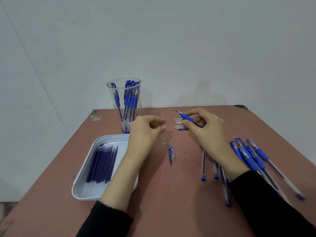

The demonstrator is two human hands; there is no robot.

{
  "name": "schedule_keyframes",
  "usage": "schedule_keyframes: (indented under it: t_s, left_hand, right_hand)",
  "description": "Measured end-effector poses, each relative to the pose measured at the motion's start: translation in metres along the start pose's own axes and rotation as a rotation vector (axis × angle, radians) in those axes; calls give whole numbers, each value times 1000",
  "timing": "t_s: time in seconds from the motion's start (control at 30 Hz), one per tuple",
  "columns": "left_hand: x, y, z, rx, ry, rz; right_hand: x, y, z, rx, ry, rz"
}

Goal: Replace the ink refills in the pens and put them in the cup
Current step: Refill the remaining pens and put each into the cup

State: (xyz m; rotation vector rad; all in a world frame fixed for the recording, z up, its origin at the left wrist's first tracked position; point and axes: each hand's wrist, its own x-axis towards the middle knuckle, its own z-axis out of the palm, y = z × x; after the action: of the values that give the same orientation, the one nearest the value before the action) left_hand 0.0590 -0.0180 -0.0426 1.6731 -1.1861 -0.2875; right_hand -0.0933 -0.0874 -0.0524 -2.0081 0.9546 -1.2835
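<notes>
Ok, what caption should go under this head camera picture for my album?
Right hand holds an uncapped blue pen; pens stand in the cup, refills wait in the tray.

1. Bare counter (159, 194) lies open down the middle, near edge to a loose cap (171, 153).
2. Left: the refill tray (80, 192), with the cup (124, 103) just beyond it.
3. Right: capped pens (253, 158) and empty barrels (203, 161) crowd the counter.
4. Far: small clear pieces (178, 124) between my left hand (145, 130) and right hand (206, 129), whose pen (185, 117) juts over them.
</notes>
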Motion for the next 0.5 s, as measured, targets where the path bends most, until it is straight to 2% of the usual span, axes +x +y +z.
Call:
schedule_keyframes:
  t_s: [0.17,0.3,0.5]
  left_hand:
    - [-4,-6,8,367,-160,69]
    - [-6,-5,9,446,-236,74]
    - [-7,-3,7,466,-264,58]
  right_hand:
    - [0,0,-1,-15,-8,0]
    - [0,0,0,-34,-11,-5]
    - [0,0,1,-46,-13,-3]
